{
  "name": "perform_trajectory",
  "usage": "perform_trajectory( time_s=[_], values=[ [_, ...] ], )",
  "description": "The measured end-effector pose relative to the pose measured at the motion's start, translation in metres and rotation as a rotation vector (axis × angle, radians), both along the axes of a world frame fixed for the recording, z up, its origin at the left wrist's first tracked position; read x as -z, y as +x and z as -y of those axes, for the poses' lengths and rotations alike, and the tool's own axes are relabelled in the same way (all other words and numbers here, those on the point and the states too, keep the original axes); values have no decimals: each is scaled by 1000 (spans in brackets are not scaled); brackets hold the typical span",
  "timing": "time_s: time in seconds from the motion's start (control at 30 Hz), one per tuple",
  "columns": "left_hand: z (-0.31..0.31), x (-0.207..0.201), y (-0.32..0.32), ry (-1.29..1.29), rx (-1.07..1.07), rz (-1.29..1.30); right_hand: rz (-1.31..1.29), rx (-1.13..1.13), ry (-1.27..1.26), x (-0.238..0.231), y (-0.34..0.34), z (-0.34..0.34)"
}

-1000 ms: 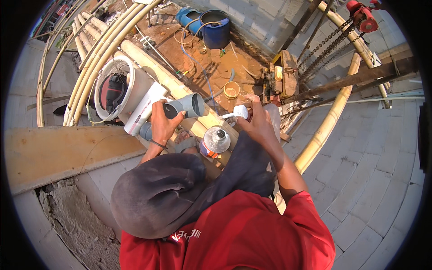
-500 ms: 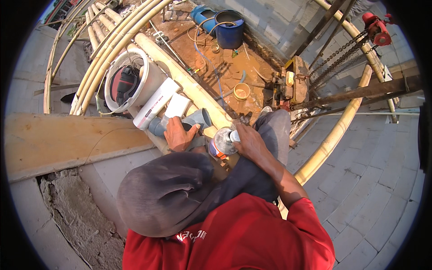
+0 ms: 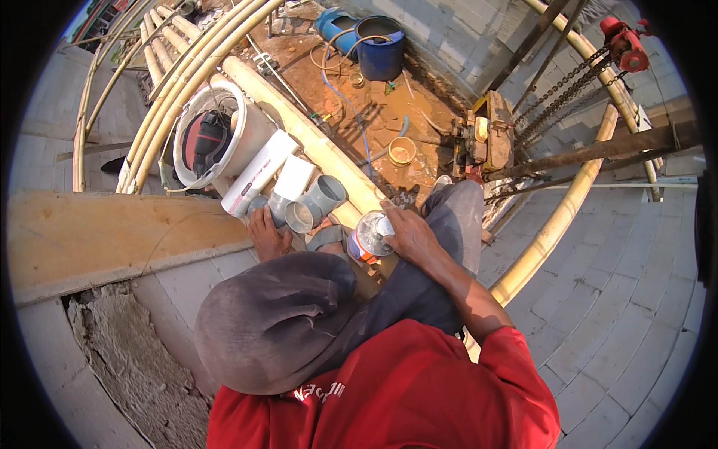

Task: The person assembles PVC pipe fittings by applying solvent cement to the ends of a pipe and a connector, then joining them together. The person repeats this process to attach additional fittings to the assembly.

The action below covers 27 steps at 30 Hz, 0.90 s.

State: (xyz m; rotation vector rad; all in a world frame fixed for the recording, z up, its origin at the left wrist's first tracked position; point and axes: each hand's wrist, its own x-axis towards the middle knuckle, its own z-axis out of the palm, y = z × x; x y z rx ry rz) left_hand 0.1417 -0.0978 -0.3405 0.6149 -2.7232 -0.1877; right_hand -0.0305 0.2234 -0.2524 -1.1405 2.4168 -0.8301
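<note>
My left hand [image 3: 270,235] is at the near end of a cluster of grey plastic pipe fittings, its fingers bent round the end of one grey pipe fitting [image 3: 278,209]. Right beside it, another grey fitting [image 3: 327,194] lies with its round mouth facing up. My right hand [image 3: 411,232] is closed round a small pale cylindrical piece [image 3: 384,226] over the top of a round can [image 3: 371,243] with a white, blue and orange side. What lies inside the can is hard to make out. My sandalled foot [image 3: 326,236] sits between the fittings and the can.
A white pipe [image 3: 258,173] and a white block [image 3: 295,177] lie behind the fittings. To the left stands a white bucket [image 3: 241,101] holding a dark red-black bag. Bamboo poles [image 3: 314,135] run past. A yellow machine [image 3: 486,135] and hanging chains [image 3: 568,86] are at right.
My left hand has shifted left and nearer me, and the grey fitting beside it has turned, showing its open mouth. My right hand has moved slightly left over the can.
</note>
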Motion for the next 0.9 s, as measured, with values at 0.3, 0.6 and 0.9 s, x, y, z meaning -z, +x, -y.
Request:
perform_trajectory(
  time_s=[0.3,0.6,0.9],
  values=[
    [27,20,3,-21,8,-6,-21,-6,-18,7,1,4],
    [41,-57,-17,266,127,-197,12,50,-40,3,-2,-5],
    [11,-127,-76,454,413,-23,27,135,-193,-14,-8,-26]
  ],
)
